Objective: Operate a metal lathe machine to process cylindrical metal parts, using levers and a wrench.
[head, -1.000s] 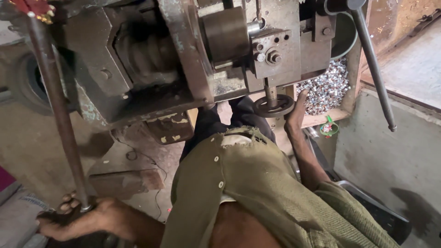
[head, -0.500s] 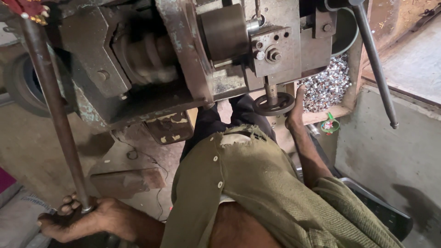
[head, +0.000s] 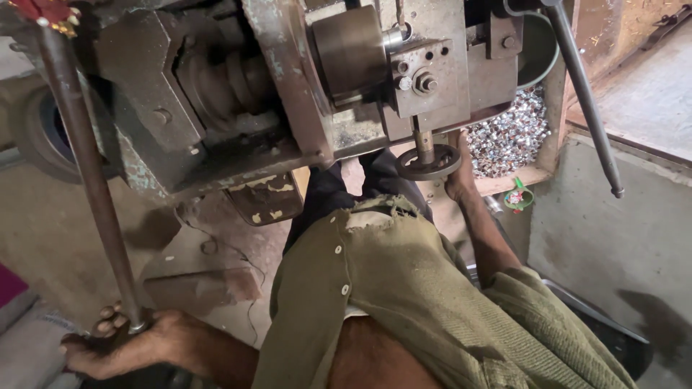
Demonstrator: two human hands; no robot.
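Down low, the left hand [head: 119,346] is wrapped tight around the foot of the long lever rod [head: 86,173]. Further off, the right hand [head: 461,176] cups the small handwheel [head: 429,162] under the machine [head: 288,94]. Best turned gently, with the lever kept steady.

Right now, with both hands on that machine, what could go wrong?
1. The right hand rests on the small handwheel under the machine head; fingers could get pinched.
2. The left hand grips the long lever rod low down; it might slip.
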